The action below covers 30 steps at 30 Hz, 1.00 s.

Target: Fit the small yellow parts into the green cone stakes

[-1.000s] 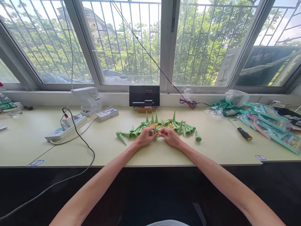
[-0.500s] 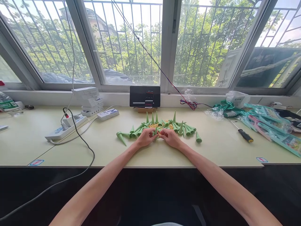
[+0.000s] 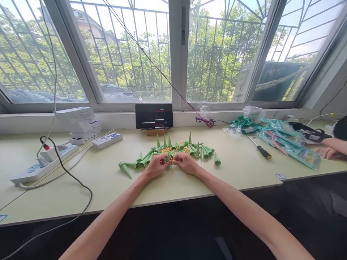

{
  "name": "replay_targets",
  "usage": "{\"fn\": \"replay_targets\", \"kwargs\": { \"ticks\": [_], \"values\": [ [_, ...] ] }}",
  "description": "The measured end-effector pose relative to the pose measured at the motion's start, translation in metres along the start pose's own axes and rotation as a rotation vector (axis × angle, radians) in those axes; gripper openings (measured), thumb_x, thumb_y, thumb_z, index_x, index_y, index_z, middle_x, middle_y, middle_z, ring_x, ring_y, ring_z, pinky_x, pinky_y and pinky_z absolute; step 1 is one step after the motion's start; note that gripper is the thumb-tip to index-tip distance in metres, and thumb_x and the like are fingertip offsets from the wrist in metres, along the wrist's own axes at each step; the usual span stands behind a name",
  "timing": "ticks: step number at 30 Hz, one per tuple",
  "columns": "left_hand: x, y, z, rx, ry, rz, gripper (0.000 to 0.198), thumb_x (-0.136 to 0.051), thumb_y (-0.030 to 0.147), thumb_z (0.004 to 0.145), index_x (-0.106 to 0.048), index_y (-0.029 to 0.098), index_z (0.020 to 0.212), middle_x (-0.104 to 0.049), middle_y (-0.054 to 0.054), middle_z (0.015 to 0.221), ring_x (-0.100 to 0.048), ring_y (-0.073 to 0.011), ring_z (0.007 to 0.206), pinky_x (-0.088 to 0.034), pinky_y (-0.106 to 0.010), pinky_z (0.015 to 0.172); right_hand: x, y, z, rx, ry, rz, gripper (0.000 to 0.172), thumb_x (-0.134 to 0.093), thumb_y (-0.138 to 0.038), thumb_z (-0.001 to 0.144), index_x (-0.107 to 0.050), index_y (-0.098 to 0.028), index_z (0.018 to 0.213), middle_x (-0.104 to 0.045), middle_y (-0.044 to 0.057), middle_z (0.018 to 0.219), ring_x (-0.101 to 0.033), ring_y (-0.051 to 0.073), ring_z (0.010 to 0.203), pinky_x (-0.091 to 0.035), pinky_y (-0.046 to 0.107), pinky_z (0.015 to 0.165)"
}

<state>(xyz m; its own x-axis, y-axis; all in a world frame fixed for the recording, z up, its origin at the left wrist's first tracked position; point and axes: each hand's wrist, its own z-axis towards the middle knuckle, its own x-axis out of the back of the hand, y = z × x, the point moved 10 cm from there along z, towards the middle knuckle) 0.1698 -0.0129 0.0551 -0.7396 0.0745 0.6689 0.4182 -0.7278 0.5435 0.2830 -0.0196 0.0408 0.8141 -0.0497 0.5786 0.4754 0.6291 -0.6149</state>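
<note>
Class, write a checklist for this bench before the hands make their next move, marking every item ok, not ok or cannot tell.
1. Left hand grips a green cone, tip up: ok.
2. Right hand pinches a small yellow piece: ok.
3. Yellow piece touches the gripped cone: cannot tell; too small and partly covered.
4. All loose cones stand upright: not ok; several lie on their sides.
5. Screwdriver lies apart from the cones: ok, off to the right.
6. Other person's hand is away from the cones: ok, at the far right.
</note>
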Motion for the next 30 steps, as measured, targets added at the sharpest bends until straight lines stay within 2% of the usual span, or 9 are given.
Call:
{"fn": "replay_targets", "kwargs": {
  "ticks": [14,24,30],
  "values": [
    [-0.0015,-0.0016,0.0006,0.011,-0.018,-0.016,0.022,-0.060,0.035,0.085,-0.067,0.014,0.083,-0.043,0.004,0.056,-0.035,-0.0075,0.049,-0.033,-0.018,0.045,-0.0019,-0.0003,0.0004,0.035,-0.007,-0.012,0.008,-0.064,-0.017,0.083,-0.060,-0.017,0.076,-0.058,-0.001,0.073,-0.050,0.013,0.068,-0.036,0.023,0.063],
    [0.0000,0.0064,-0.0002,-0.034,-0.010,0.008,0.019,-0.057,0.030,0.085,-0.067,0.014,0.080,-0.044,0.005,0.054,-0.034,-0.0075,0.048,-0.031,-0.018,0.045,-0.0030,-0.0047,-0.0014,0.069,-0.029,-0.040,0.010,-0.061,-0.019,0.084,-0.058,-0.018,0.075,-0.054,-0.002,0.071,-0.046,0.012,0.067,-0.034,0.023,0.063],
    [0.0000,0.0042,-0.0008,-0.018,-0.010,0.031,0.017,-0.058,0.029,0.084,-0.067,0.015,0.082,-0.043,0.005,0.054,-0.035,-0.0079,0.049,-0.032,-0.018,0.047,-0.0039,-0.0062,-0.0018,0.087,-0.036,-0.038,0.013,-0.058,-0.019,0.085,-0.056,-0.018,0.073,-0.053,-0.001,0.071,-0.047,0.013,0.069,-0.034,0.022,0.064]
  ]
}}
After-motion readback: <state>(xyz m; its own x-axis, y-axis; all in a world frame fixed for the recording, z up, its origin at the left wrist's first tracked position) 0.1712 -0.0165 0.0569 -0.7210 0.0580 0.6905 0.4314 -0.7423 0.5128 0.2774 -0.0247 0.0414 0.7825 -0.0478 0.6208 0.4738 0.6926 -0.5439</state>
